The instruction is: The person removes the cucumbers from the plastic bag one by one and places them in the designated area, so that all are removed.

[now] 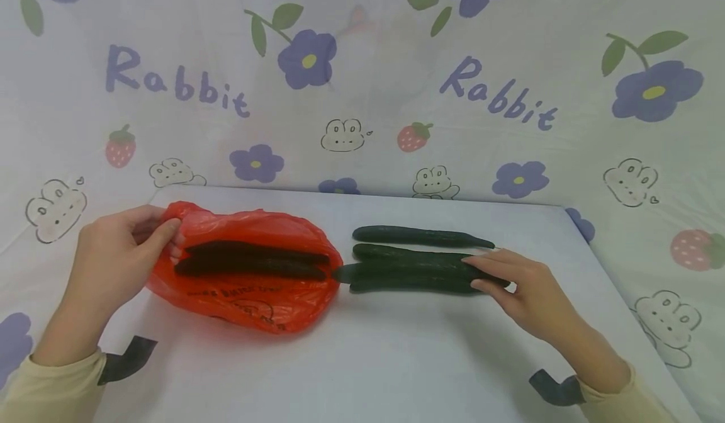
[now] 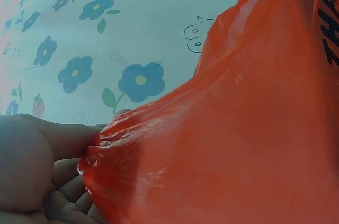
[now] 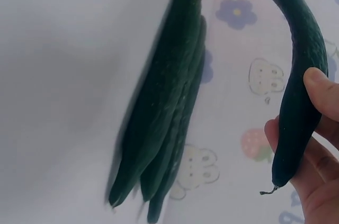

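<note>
Cucumber (image 1: 408,273): I have it in my right hand, tip at the bag's mouth, tail end away from the bag; it lies in a group of four on the table (image 1: 362,360).
Right hand (image 1: 523,294): fingers curled round the cucumber's tail end, thumb on top.
Bag (image 1: 255,297): red plastic, flat on the table, mouth facing the cucumbers; dark cucumbers already inside (image 1: 249,260).
Left hand (image 1: 113,256): pinching the bag's edge at the end far from the mouth, fingers bent round the film.
Other cucumbers (image 1: 419,236): just beside the bag's mouth, close together.
Risk: as I judge it, the tip may catch on the slack mouth and push the bag along, since I hold only the far end.
Writing: "Rabbit" on the cloth (image 1: 498,99); black print on the bag, not readable.
</note>
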Available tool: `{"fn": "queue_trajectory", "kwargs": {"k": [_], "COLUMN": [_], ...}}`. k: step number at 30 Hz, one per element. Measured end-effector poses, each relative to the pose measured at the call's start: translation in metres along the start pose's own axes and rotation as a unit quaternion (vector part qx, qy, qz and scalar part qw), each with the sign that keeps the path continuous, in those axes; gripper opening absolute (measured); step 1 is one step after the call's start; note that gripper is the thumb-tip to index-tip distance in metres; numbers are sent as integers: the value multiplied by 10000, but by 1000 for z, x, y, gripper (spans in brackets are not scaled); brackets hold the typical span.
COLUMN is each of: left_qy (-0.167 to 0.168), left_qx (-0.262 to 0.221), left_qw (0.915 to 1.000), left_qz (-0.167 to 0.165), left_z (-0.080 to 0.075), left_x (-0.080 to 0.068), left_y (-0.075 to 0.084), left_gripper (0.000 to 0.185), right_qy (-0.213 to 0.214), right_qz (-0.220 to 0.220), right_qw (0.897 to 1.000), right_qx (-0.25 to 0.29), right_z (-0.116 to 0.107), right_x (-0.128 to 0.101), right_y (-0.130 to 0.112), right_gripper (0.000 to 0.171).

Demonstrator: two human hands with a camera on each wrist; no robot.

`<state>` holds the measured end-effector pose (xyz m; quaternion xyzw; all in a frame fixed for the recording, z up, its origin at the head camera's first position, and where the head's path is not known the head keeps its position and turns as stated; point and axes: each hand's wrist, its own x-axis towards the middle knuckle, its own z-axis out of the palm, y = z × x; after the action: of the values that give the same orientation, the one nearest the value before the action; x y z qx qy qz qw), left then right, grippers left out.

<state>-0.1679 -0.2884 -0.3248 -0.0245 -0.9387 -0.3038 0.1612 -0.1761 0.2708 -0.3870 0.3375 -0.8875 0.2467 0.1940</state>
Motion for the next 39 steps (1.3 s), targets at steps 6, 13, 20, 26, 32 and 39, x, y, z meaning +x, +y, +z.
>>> {"fn": "queue_trajectory", "kwargs": {"k": [6,13,20,26,32,39], "left_qy": [27,23,76,48,47,14], "left_qx": [-10,-33,-15,-8,1,-38], "left_qw": [10000,10000,10000,10000,10000,10000], "left_qz": [7,-20,37,-10,-38,-45], "left_z": [0,0,0,0,1,0], "left_x": [0,1,1,0,-1,0], "left_y": [-1,-1,-2,-4,-4,-5], "left_gripper": [24,24,22,22,22,23], "right_qy": [-44,-155,-209,-459,-614,-724], "right_qz": [-5,35,149,359,474,344], "right_qw": [10000,9997,9996,9983,9968,9966], "right_qx": [-43,-176,-80,-53,-189,-200], "right_z": [-4,-3,11,24,30,34], "right_x": [-12,-22,-34,-43,-50,-51], "right_y": [7,12,20,23,29,34], "right_gripper": [48,51,48,45,43,41]}}
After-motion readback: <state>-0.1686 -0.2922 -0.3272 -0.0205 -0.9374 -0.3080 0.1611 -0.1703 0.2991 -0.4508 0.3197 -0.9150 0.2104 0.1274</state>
